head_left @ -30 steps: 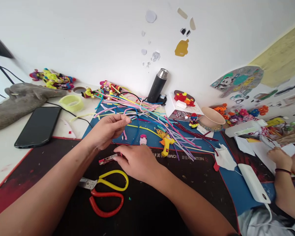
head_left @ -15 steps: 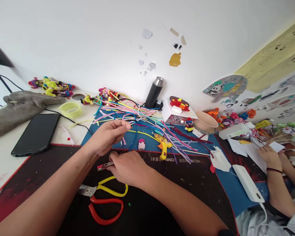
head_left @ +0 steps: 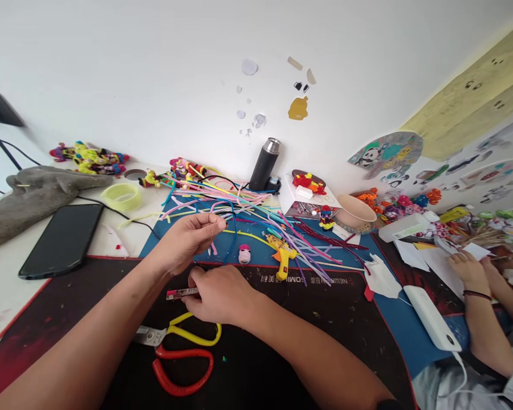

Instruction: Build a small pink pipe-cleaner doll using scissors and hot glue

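My left hand [head_left: 190,242] is closed in a pinch above the mat, thumb against the fingers; whatever is between the tips is too small to make out. Just below it, my right hand [head_left: 220,293] is wrapped round a small, flat red-and-white printed stick [head_left: 177,294], its end poking out to the left. A dark blue pipe cleaner [head_left: 234,230] bends down behind both hands; whether either one grips it is unclear. Scissors [head_left: 188,330] with one yellow and one red handle lie under my right hand. Beyond the hands are a small pink-and-white figure [head_left: 244,254] and a yellow glue gun [head_left: 284,261].
Loose pipe cleaners [head_left: 256,199] spread across the back, before a black thermos [head_left: 264,166]. At left lie a phone [head_left: 62,242] and a pale yellow coil [head_left: 122,196]. On the right are a white power bank [head_left: 431,319] and a co-worker's hands [head_left: 465,270] over paper.
The camera view has shifted slightly. Both hands keep nearly the same place and grip, with the left hand's pinch slightly lower in view. The printed stick looks a little more level.
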`<state>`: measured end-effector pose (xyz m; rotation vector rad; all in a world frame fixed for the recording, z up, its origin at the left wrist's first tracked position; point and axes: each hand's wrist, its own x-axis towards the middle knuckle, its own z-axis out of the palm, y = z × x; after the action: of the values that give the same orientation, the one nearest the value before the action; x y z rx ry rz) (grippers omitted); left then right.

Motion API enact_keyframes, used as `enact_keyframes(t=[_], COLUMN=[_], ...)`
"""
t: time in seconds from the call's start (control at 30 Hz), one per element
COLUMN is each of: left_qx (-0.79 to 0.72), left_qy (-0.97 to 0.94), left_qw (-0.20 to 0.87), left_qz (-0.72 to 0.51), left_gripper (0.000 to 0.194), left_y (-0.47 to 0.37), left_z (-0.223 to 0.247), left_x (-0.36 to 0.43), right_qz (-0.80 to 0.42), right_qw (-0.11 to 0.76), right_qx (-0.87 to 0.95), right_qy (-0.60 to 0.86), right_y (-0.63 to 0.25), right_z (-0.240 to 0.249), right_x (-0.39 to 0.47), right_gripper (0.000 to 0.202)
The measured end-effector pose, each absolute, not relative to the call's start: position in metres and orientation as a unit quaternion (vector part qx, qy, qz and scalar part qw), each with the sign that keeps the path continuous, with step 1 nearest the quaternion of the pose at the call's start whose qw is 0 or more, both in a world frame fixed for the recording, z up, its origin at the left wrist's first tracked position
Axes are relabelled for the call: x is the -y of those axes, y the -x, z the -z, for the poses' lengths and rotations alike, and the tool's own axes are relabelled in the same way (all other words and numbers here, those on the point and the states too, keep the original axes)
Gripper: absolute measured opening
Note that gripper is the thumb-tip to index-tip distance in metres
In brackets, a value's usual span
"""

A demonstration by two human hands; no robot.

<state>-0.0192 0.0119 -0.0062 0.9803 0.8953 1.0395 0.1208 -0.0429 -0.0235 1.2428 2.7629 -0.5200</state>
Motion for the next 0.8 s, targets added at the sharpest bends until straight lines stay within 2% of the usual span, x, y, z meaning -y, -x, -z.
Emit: enact_keyframes(t=[0.27, 0.47, 0.57, 0.7, 0.8], left_qx=[-0.404, -0.409, -0.409, -0.41, -0.417], left_qy=[-0.45, -0.45, -0.435, -0.42, -0.417], left_qw=[0.653, 0.648, 0.652, 0.649, 0.642], left_qz=[-0.456, -0.46, -0.469, -0.484, -0.49], left_gripper=[0.046, 0.049, 0.053, 0.052, 0.05], left_y=[0.019, 0.019, 0.019, 0.019, 0.016], left_z=[0.009, 0.006, 0.005, 0.007, 0.009], left_x=[-0.011, -0.011, -0.011, -0.013, -0.013], right_qz=[0.17, 0.214, 0.31, 0.508, 0.607], right_qw=[0.014, -0.06, -0.122, -0.196, -0.246], right_qx=[-0.897, -0.873, -0.821, -0.693, -0.601], right_qy=[-0.408, -0.435, -0.465, -0.472, -0.457], right_y=[-0.116, -0.12, -0.13, -0.15, -0.163], right_z=[0.028, 0.021, 0.016, 0.022, 0.035], right_x=[0.046, 0.047, 0.046, 0.047, 0.047], right_gripper=[0.04, 0.029, 0.024, 0.024, 0.031])
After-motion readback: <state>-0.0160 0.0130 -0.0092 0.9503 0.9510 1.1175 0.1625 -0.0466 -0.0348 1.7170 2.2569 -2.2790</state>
